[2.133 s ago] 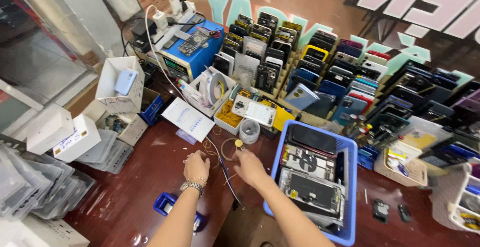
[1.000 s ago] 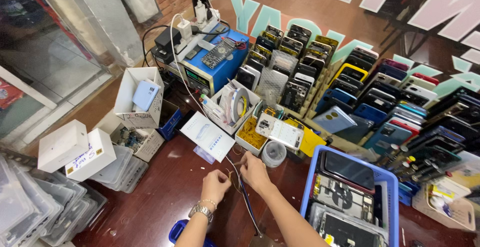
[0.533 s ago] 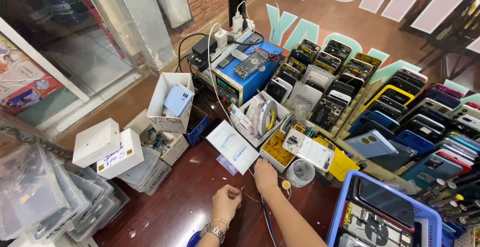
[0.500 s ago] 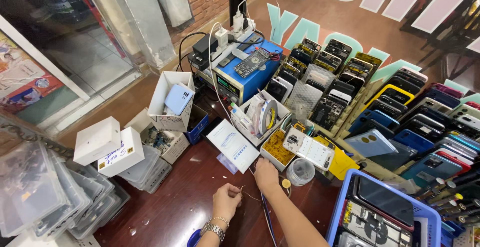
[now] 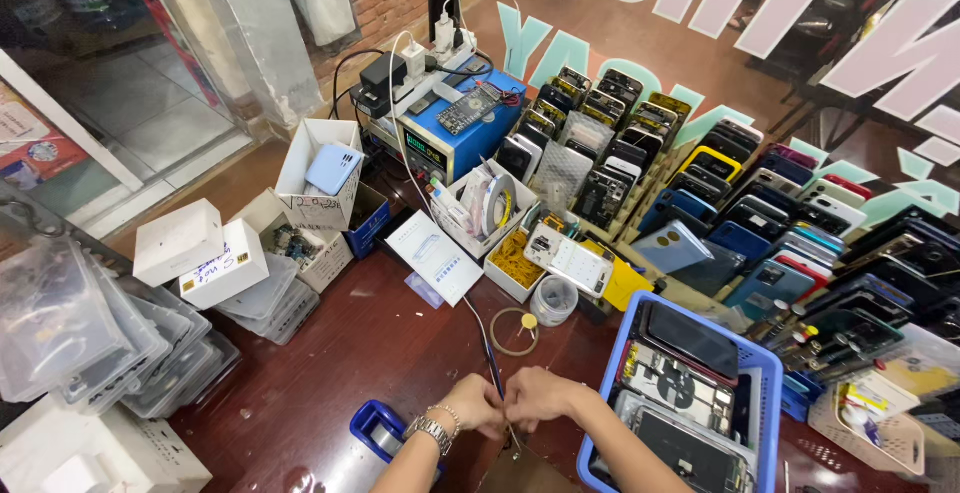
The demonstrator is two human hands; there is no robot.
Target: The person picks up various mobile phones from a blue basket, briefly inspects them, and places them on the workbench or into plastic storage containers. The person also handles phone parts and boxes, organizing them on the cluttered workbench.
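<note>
Low on the dark red glossy surface [image 5: 330, 353], the left hand [image 5: 472, 408] and right hand [image 5: 535, 398] meet, fingers pinched shut on a thin dark cable [image 5: 480, 338] that runs up towards the blue boxy power supply [image 5: 462, 128]. A tug could likely topple the small clear round tub [image 5: 553, 300] nearby. Whatever the fingertips grip is too small to identify.

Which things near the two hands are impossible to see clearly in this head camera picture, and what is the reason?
- What the left hand and right hand pinch: too small, covered by the fingers.
- End of the thin cable: hidden between the hands.
- Blue tape dispenser: partly behind the left wrist.
- Blue basket of phone parts: cut off by the lower edge.
</note>
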